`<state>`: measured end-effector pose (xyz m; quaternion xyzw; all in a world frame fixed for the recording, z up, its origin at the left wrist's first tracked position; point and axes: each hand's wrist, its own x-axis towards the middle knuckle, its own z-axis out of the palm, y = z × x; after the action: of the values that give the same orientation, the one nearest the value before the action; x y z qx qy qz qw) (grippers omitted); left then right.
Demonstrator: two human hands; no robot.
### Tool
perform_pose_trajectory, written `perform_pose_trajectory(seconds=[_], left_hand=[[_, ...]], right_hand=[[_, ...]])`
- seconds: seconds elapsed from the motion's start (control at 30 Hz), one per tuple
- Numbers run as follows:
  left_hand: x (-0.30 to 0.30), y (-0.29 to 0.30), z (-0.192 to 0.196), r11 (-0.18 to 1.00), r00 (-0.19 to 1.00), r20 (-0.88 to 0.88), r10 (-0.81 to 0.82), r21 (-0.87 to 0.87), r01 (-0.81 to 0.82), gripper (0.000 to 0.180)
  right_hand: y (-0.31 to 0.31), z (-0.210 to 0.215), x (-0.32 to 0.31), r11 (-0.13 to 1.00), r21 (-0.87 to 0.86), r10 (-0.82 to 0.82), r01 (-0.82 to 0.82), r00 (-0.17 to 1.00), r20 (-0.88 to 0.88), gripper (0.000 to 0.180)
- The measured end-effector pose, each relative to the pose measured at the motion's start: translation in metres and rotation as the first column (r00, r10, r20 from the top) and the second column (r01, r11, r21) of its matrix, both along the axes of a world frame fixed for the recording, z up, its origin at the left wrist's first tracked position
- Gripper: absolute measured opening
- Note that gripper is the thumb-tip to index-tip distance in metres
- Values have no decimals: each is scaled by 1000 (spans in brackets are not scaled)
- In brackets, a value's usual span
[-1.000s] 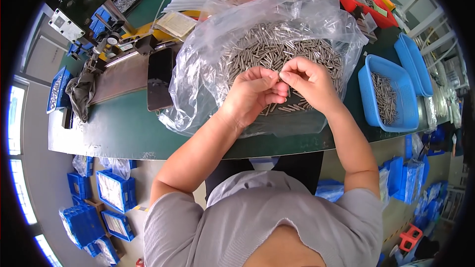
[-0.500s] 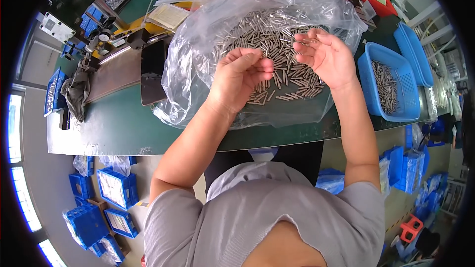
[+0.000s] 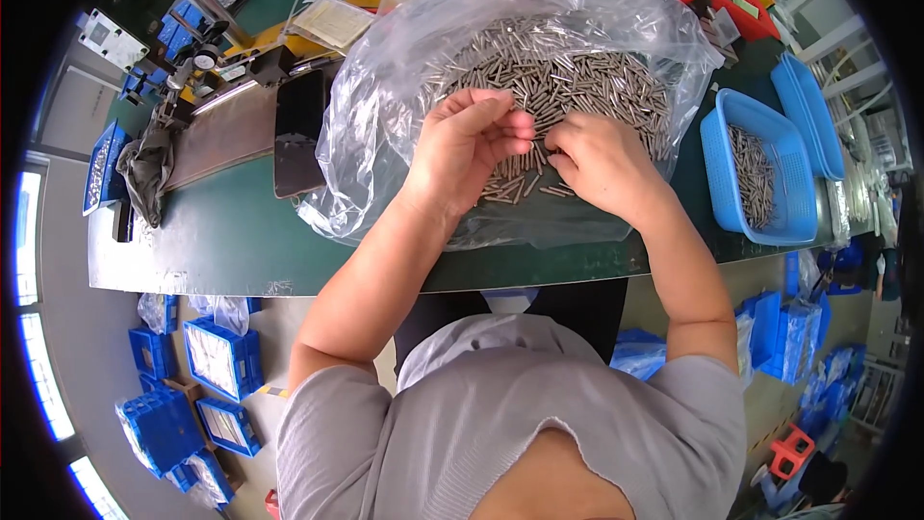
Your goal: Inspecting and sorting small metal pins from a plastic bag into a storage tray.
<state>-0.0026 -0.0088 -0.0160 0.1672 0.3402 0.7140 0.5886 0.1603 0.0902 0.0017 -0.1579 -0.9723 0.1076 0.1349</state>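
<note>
- Here we are, middle of the frame, my right hand (image 3: 602, 159) down at the heap of metal pins (image 3: 587, 72) — and the first risk, I'd say, is a slip: they look thin and smooth, so a loose pinch could let one roll away.
- They lie crossed over each other, too; if I grab carelessly, two or three could come up together.
- Now the plastic bag (image 3: 366, 135), loose and crumpled all round them: a fold could catch my wrist, and a tug there might scatter pins toward the front of the table (image 3: 241, 250), low in the frame.
- My hands are close together as well — a bump between them could knock a pin loose.
- On to the fingers: my left hand (image 3: 472, 135), just left of centre, has thumb and forefinger drawn together at the tips, the others curled below; whether a pin sits in that pinch, I cannot tell.
- My right hand's fingers are bent, thumb and forefinger close together, tips right at the pins; from up here I cannot tell whether they grip one.
- The heap spreads above and between both hands, with a few strays below my left fingertips.
- More pins sit in the blue basket (image 3: 791, 183), right of the frame, well apart from my fingers.
</note>
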Motion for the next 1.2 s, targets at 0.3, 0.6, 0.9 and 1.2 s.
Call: perform_pose_trajectory(seconds=[0.3,0.6,0.9,1.2], left_hand=[[-1,0,2,1000,1000,-8,18,-13,-18,13],[0,-1,2,998,998,-37,-45,-37,43,14],[4,1,-2,966,966,32,-258,30,257,11],[5,0,-1,963,963,14,-269,14,269,9]], right_hand=[[-5,-4,-4,998,53,27,-25,999,-40,7],[10,12,2,943,-329,-108,55,984,-145,9],[18,20,10,379,-919,-253,-107,944,-214,11],[17,25,11,459,-884,-159,-84,972,-175,12]])
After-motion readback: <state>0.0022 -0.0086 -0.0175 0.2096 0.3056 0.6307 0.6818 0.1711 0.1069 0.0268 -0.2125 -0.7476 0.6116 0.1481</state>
